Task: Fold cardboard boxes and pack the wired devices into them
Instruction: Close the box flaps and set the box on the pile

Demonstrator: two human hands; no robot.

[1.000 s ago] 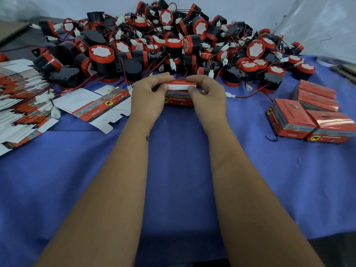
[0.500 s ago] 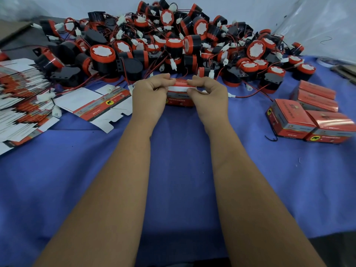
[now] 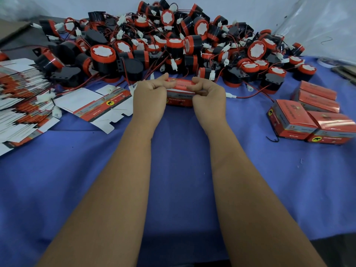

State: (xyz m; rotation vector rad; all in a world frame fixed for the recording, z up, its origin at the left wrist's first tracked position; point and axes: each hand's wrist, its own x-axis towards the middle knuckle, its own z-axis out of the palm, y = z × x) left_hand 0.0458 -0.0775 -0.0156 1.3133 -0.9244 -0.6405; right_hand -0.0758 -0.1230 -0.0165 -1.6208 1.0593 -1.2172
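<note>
A small red cardboard box (image 3: pixel 180 95) stands on the blue cloth at the centre. My left hand (image 3: pixel 151 93) grips its left end and my right hand (image 3: pixel 209 94) grips its right end, with fingers of both curled over the top flap. What the box holds is hidden. Behind it lies a big heap of black-and-red round wired devices (image 3: pixel 173 45) with white connectors. One flat unfolded box (image 3: pixel 98 105) lies just left of my left hand.
A fanned stack of flat box blanks (image 3: pixel 21 99) covers the left side. Several closed red boxes (image 3: pixel 316 116) sit at the right. A red wire with a white plug (image 3: pixel 248 96) trails right of my right hand. Blue cloth (image 3: pixel 179 170) spreads toward me.
My fingers have curled further over the box's top flap, pressing it down; the white strip under the flap shows less. The box stays in the same spot.
</note>
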